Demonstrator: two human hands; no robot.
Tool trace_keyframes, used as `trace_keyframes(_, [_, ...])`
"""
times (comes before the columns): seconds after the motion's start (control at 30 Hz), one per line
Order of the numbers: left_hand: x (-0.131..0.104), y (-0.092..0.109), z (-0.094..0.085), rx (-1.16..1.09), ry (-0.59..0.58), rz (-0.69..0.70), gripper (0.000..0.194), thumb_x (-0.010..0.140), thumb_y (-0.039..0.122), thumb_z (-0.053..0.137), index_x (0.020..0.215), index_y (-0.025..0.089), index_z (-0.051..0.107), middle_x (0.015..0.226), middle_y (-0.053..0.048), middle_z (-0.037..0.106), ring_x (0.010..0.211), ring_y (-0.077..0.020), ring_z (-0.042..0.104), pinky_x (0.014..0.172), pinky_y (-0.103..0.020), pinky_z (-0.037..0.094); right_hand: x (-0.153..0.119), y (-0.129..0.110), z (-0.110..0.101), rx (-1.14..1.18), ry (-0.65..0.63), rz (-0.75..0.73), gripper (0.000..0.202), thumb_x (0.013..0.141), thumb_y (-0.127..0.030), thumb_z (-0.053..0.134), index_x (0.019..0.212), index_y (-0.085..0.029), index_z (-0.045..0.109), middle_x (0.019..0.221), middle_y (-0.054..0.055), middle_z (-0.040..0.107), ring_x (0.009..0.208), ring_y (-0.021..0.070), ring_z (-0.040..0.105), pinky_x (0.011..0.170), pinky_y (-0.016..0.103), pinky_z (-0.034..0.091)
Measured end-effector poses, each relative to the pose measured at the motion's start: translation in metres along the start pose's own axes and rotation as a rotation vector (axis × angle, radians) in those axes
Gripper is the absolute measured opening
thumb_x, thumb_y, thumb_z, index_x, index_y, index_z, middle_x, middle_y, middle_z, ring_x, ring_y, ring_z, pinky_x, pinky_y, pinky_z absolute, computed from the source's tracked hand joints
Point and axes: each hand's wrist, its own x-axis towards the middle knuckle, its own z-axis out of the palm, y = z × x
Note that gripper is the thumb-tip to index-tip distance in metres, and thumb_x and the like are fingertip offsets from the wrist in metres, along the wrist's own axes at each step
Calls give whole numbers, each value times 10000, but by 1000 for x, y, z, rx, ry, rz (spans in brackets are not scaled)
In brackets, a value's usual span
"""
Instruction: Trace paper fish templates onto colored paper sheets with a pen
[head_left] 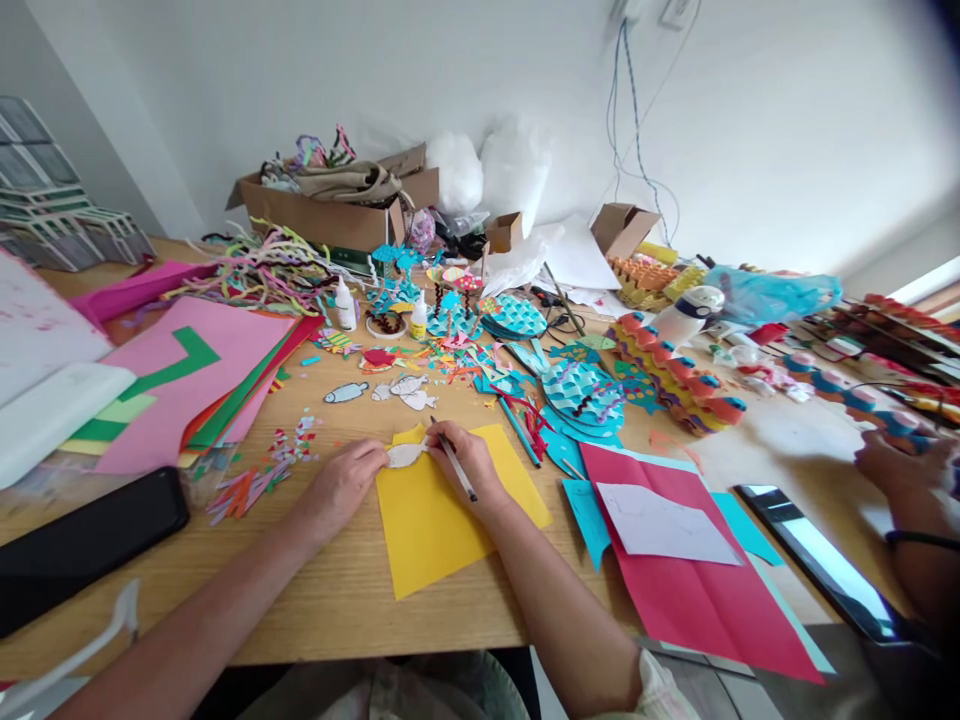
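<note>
A yellow sheet of paper lies on the wooden table in front of me. A small white fish-shaped cutout rests near its top edge. My left hand has its fingers pressed together at the cutout's left end. At the cutout's right end is my right hand, closed around a clear pen with a black cap. Just beyond lie a blue-grey fish cutout and white cutouts.
Coloured sheets and a black phone lie left. A red sheet and another phone lie right, near another person's hand. Glue bottles, paper scraps and cardboard boxes stand behind.
</note>
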Motion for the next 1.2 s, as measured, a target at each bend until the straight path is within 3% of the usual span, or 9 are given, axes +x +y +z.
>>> trace_keyframes(0.33, [0,1,-1,18,7,5,267,815,47,374,838,187,600,856,-31,624,824,-147,593,722,-266,498,-1,1,1,-20,-5,11,206,689,-76,513,838,-199,585,729,-9,640,663,120,598,659,202,456])
trace_keyframes(0.67, [1,-1,6,39,59,141,290,837,47,366,895,161,626,894,-61,654,852,-166,594,741,-290,508,-1,3,2,-20,-18,-9,213,700,-96,489,860,-207,576,728,-8,624,646,122,575,649,211,448])
trace_keyframes(1.2, [0,-3,8,30,19,101,263,876,125,382,916,189,634,910,-42,648,861,-158,584,745,-287,504,-2,5,1,-71,-17,-12,205,733,-102,500,884,-202,597,747,-3,627,671,118,580,654,200,442])
